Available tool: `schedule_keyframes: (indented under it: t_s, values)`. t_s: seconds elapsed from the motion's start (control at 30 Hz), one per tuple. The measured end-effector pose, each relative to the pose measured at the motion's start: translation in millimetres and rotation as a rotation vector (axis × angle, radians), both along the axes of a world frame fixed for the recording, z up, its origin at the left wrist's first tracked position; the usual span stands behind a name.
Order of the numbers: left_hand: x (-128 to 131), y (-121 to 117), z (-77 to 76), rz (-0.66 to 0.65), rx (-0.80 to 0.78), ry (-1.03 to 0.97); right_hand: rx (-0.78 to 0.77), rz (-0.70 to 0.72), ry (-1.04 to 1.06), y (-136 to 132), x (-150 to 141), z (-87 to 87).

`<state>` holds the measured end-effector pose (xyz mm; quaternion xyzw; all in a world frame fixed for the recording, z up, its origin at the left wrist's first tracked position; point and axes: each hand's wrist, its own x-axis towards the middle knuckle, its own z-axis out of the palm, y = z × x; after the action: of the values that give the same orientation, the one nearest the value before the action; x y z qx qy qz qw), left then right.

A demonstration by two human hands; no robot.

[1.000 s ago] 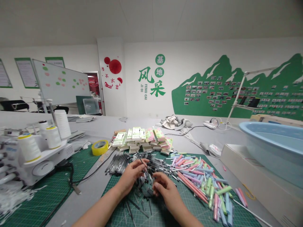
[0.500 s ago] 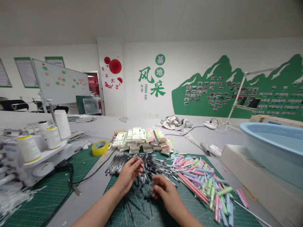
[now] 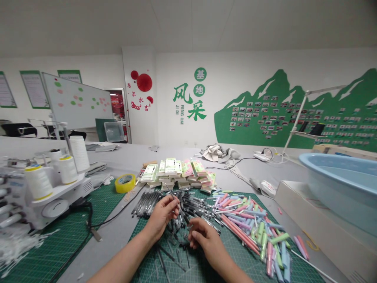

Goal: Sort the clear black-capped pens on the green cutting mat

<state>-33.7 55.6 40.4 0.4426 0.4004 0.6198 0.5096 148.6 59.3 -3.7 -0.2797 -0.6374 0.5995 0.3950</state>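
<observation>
My left hand (image 3: 161, 214) pinches a thin black pen refill (image 3: 172, 195) that slants up and to the left from its fingertips. My right hand (image 3: 202, 234) rests just to the right, fingers curled over small black pen parts (image 3: 179, 239) on the green cutting mat (image 3: 206, 265); what it grips I cannot make out. A heap of clear black pens (image 3: 194, 206) lies between and beyond the hands. Pastel pen barrels (image 3: 253, 226) spread to the right.
Stacked pen boxes (image 3: 176, 173) sit behind the pens, a yellow tape roll (image 3: 125, 183) to their left. A white sewing machine with thread cones (image 3: 44, 188) and its cable stands at left. A blue basin (image 3: 341, 184) on a white box is at right.
My left hand has lifted the refill from the heap and drawn slightly left. My right hand has slid a little toward me. The view has shifted slightly.
</observation>
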Motion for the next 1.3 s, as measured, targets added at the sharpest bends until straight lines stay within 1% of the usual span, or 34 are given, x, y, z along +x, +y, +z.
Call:
schedule_keyframes:
  t_s: [0.1,0.2,0.3,0.37,0.43,0.53,0.6,0.63,0.7,0.8,0.87,1.0,1.07,1.2,1.3]
  values:
    - [2.4,-3.1,2.5,-0.001,0.077,0.159,-0.051,0.012,0.025,-1.3,-1.2,2.0]
    - [7.4,-7.1,4.2,-0.043,0.118,0.295,-0.111,0.054,0.087,-2.5,-3.8,3.6]
    - [8.8,-7.1,3.4,-0.098,0.089,0.31,-0.173,0.095,0.164,-1.7,-5.2,4.8]
    - [4.3,-3.9,1.6,-0.081,0.061,0.309,-0.205,0.077,0.204,-0.2,-3.8,6.3]
    - [-5.1,1.4,-0.9,0.008,0.063,0.368,-0.209,-0.001,0.232,1.5,-0.2,8.7]
    - [-25.9,10.6,-5.5,0.212,0.11,0.539,-0.198,-0.147,0.254,4.2,6.7,12.7]
    - [-41.8,16.0,-8.7,0.336,0.145,0.649,-0.199,-0.205,0.248,5.7,10.3,14.4]
    - [-49.7,18.2,-10.1,0.376,0.161,0.714,-0.199,-0.218,0.243,6.4,11.4,14.7]
    - [-64.2,21.4,-12.5,0.406,0.188,0.856,-0.194,-0.223,0.232,7.2,12.1,14.5]
    - [-78.4,22.9,-14.1,0.387,0.23,1.012,-0.186,-0.216,0.217,7.2,11.2,13.3]
    - [-80.7,22.1,-14.2,0.357,0.257,1.093,-0.182,-0.221,0.206,6.8,10.4,12.5]
    - [-70.6,19.1,-15.9,0.208,0.272,1.303,-0.185,-0.232,0.199,7.1,10.0,10.9]
    - [-63.3,18.5,-17.4,0.156,0.258,1.405,-0.189,-0.23,0.203,7.8,10.2,10.0]
    - [-54.2,20.2,-17.8,0.135,0.194,1.575,-0.178,-0.219,0.203,8.7,10.6,8.1]
    - [-52.1,22.2,-16.0,0.126,0.166,1.657,-0.158,-0.217,0.192,8.5,10.0,7.5]
